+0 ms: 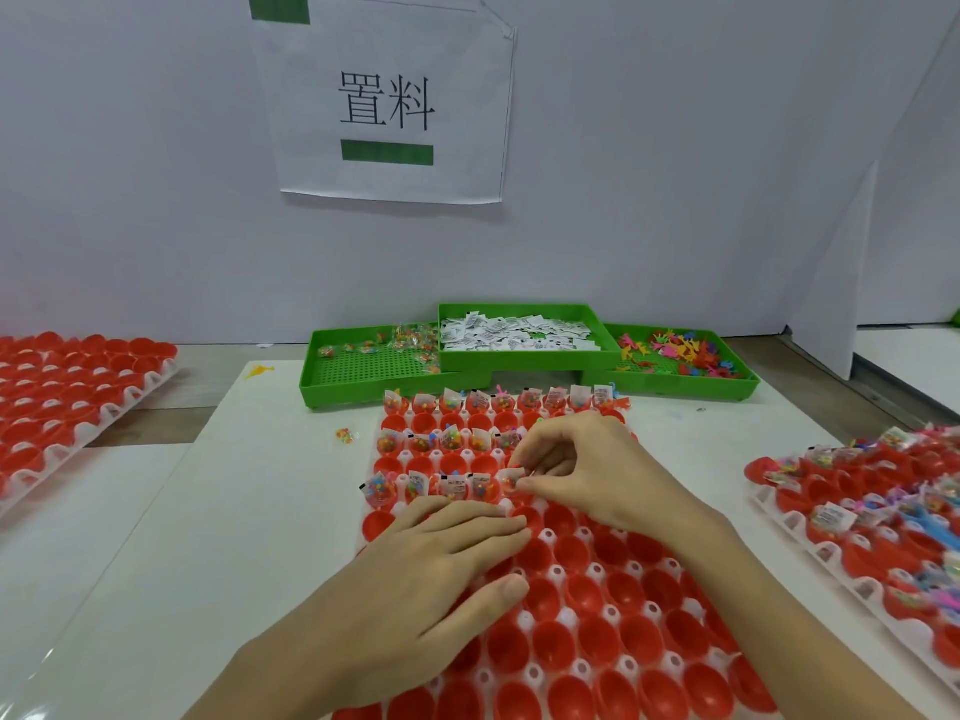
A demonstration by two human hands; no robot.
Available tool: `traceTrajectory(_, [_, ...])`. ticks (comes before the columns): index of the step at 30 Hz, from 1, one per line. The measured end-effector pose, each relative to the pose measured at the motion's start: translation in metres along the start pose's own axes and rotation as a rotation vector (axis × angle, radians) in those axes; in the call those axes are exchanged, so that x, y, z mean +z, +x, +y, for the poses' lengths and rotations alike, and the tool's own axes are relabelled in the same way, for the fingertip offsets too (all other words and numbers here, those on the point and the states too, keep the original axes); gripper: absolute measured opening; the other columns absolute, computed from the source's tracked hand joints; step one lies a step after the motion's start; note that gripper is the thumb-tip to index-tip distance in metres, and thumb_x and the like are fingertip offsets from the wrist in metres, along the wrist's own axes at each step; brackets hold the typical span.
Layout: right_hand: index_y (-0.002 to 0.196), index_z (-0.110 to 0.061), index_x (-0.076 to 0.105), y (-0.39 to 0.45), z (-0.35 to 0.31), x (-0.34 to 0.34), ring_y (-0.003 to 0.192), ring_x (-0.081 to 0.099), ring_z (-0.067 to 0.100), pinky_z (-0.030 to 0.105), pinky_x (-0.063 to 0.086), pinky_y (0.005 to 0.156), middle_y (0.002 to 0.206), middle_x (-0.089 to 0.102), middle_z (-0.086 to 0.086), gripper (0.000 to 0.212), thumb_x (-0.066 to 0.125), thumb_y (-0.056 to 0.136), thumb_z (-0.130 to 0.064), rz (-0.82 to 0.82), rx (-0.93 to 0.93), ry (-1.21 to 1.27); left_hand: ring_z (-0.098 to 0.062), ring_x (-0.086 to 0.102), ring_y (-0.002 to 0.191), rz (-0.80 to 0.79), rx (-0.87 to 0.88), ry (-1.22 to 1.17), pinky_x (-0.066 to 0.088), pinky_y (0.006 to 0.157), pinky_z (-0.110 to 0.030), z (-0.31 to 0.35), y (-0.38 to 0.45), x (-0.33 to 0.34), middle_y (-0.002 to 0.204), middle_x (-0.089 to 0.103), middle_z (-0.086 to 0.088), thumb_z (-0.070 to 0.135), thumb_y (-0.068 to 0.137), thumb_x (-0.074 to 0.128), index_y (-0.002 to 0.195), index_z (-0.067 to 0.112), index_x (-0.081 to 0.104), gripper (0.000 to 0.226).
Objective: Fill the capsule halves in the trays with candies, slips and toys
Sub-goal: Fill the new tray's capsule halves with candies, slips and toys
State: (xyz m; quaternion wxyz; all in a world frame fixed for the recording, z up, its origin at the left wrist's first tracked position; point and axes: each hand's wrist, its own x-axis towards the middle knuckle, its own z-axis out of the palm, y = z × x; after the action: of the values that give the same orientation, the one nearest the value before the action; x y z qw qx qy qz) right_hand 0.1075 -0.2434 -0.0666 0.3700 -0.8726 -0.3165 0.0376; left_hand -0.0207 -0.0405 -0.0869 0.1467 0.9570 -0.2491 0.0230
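A white tray (566, 618) of red capsule halves (587, 595) lies in front of me. Halves in its far rows hold candy packets and slips (452, 485). My left hand (415, 579) rests flat on the tray with straight fingers. My right hand (576, 465) pinches a small candy packet with a slip (511, 478) over a half in the third filled row. Three green bins stand behind: candies (374, 356), paper slips (514, 332), coloured toys (675, 356).
A tray of unfilled red halves (62, 402) sits at the left. A filled tray (883, 511) lies at the right. One loose candy packet (344, 435) lies on the white mat. A paper sign (387, 101) hangs on the back wall.
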Motion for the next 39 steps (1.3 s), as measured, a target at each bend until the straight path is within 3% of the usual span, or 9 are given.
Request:
traceTrajectory(6, [0.092,-0.021,0.078,0.000,-0.002,0.004,0.075,0.070,0.002,0.015,0.054,0.069,0.080,0.075,-0.009,0.011,0.084,0.082,-0.019,-0.027,0.027,-0.075,0.023,0.005,0.144,0.011,-0.018,0.017,-0.008,0.115,-0.012,-0.002,0.002,0.004,0.156,0.026,0.042,0.075,0.098,-0.002,0.155,0.050,0.030,0.070])
traceTrajectory(10, [0.092,-0.023,0.079,0.001,-0.002,0.005,0.077,0.069,0.006,0.022,0.058,0.072,0.084,0.074,-0.010,0.010,0.083,0.083,-0.020,-0.038,0.052,-0.083,0.023,0.005,0.144,-0.003,-0.019,0.004,-0.007,0.116,-0.012,-0.002,0.003,0.005,0.156,0.027,0.041,0.076,0.098,-0.001,0.155,0.050,0.031,0.070])
traceTrajectory(16, [0.089,-0.026,0.082,0.001,-0.002,0.001,0.078,0.071,0.003,0.024,0.061,0.074,0.086,0.075,-0.011,0.013,0.085,0.082,-0.036,-0.099,0.049,-0.048,0.023,0.003,0.144,-0.018,-0.019,-0.014,-0.008,0.115,-0.010,-0.002,0.003,0.005,0.157,0.025,0.040,0.077,0.097,-0.003,0.156,0.049,0.029,0.073])
traceTrajectory(24, [0.094,-0.022,0.078,0.007,-0.004,0.003,0.071,0.067,0.001,0.012,0.051,0.064,0.080,0.072,-0.009,0.007,0.080,0.087,-0.023,-0.023,0.013,-0.154,0.025,0.000,0.143,-0.046,-0.032,-0.038,-0.010,0.114,-0.009,0.000,0.002,0.002,0.158,0.022,0.040,0.078,0.095,-0.006,0.157,0.048,0.028,0.077])
traceTrajectory(27, [0.091,-0.021,0.070,0.008,-0.007,0.003,0.065,0.066,0.002,0.014,0.052,0.061,0.078,0.069,-0.005,0.016,0.078,0.082,-0.011,-0.045,0.015,-0.146,0.025,0.002,0.143,-0.042,-0.031,-0.044,-0.009,0.114,-0.009,0.000,0.002,0.002,0.158,0.023,0.040,0.078,0.095,-0.006,0.157,0.048,0.029,0.078])
traceTrajectory(30, [0.084,-0.020,0.074,0.010,-0.008,0.003,0.067,0.068,0.003,0.016,0.055,0.063,0.077,0.073,-0.006,0.014,0.079,0.079,-0.008,-0.095,0.016,-0.183,0.025,0.003,0.142,-0.035,-0.026,-0.036,-0.009,0.112,-0.007,-0.001,0.003,0.003,0.158,0.025,0.040,0.078,0.095,-0.006,0.157,0.047,0.030,0.078])
traceTrajectory(34, [0.086,-0.023,0.082,0.009,-0.008,0.002,0.071,0.069,0.000,0.014,0.056,0.068,0.081,0.076,-0.008,0.006,0.085,0.082,-0.020,-0.088,-0.012,-0.216,0.025,0.001,0.142,-0.043,-0.028,-0.038,-0.010,0.112,-0.007,-0.002,0.003,0.004,0.158,0.024,0.040,0.078,0.095,-0.006,0.157,0.048,0.029,0.078])
traceTrajectory(39, [0.093,-0.026,0.083,0.002,-0.008,-0.004,0.073,0.065,-0.006,0.008,0.049,0.065,0.081,0.069,-0.017,0.008,0.077,0.090,-0.031,-0.114,-0.065,-0.182,0.025,0.001,0.143,-0.049,-0.024,-0.050,-0.007,0.115,-0.010,-0.001,0.003,0.001,0.158,0.023,0.041,0.079,0.092,-0.009,0.157,0.048,0.029,0.081])
